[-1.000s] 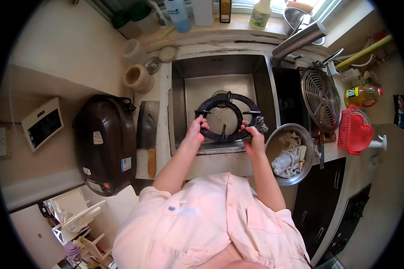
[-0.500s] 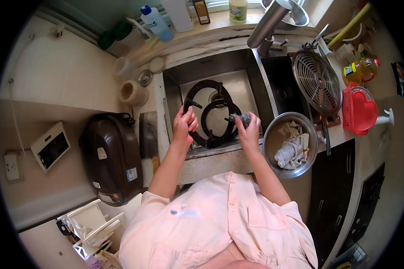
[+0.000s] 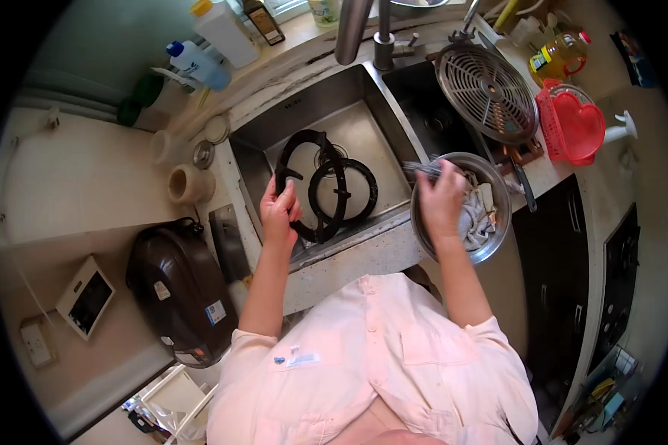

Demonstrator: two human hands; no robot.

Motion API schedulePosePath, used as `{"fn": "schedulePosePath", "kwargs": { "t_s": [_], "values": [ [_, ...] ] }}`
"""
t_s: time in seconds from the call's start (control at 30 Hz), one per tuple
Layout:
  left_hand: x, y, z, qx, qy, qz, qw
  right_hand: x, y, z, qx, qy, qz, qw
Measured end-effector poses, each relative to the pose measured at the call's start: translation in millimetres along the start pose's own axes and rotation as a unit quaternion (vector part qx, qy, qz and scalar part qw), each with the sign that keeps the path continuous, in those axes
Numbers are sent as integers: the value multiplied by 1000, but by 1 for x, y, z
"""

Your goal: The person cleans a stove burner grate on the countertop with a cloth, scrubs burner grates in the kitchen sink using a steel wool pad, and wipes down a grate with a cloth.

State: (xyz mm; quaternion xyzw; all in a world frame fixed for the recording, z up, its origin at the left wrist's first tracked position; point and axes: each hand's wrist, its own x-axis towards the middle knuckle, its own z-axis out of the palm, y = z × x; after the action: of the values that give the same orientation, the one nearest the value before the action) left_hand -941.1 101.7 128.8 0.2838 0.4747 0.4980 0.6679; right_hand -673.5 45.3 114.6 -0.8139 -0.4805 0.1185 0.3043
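While the left hand [image 3: 279, 215] has its grip clamped on the large black ring [image 3: 341, 176], tilted in the sink [image 3: 378, 141] at nine o'clock from a smaller ring [image 3: 372, 191], the right hand [image 3: 442, 202], blurred, pinches a grey scourer [image 3: 421, 169] at the metal bowl's ten o'clock.

Black rings [image 3: 341, 194] — two; scrubber [image 3: 421, 168] — one
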Motion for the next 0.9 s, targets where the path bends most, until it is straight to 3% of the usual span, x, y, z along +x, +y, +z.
{"fn": "schedulePosePath", "kwargs": {
  "t_s": [0.03, 0.1, 0.2, 0.3, 0.37, 0.43, 0.57, 0.63, 0.73, 0.77, 0.83, 0.9],
  "values": [
    [5, -5, 1, -3, 13, -5, 1000, 2, 34, 8, -89, 59, -53, 993],
    [12, -13, 0, -22, 32, -22, 999, -17, 66, 17, -210, -13, -34, 977],
    [24, -24, -7, -53, 8, -43, 998, -29, 88, 20, -189, -176, -247, 934],
    [31, -32, -4, -84, 3, -56, 995, -3, 88, 8, -177, -83, -154, 969],
    [30, -32, 1, -77, -6, -59, 995, 9, 71, 4, -67, -30, -104, 992],
    [27, -32, 4, -71, -12, -59, 996, 11, 14, -6, 33, 27, -75, 996],
    [15, -24, 13, -44, -31, -56, 997, 7, -81, 24, 310, -104, -99, 940],
    [5, -16, 18, -32, -40, -58, 997, 9, -111, 58, 385, -122, -125, 906],
    [-4, -7, 14, -44, -47, -62, 996, 27, -106, 120, 362, -95, -94, 922],
    [-4, -7, 9, -56, -48, -66, 995, 39, -87, 142, 271, -21, -130, 953],
    [-2, -8, 0, -81, -52, -77, 992, 51, -83, 140, 251, -67, -44, 965],
    [-2, -9, 0, -77, -44, -69, 994, 40, -100, 133, 246, -37, -137, 959]
  ]
}}
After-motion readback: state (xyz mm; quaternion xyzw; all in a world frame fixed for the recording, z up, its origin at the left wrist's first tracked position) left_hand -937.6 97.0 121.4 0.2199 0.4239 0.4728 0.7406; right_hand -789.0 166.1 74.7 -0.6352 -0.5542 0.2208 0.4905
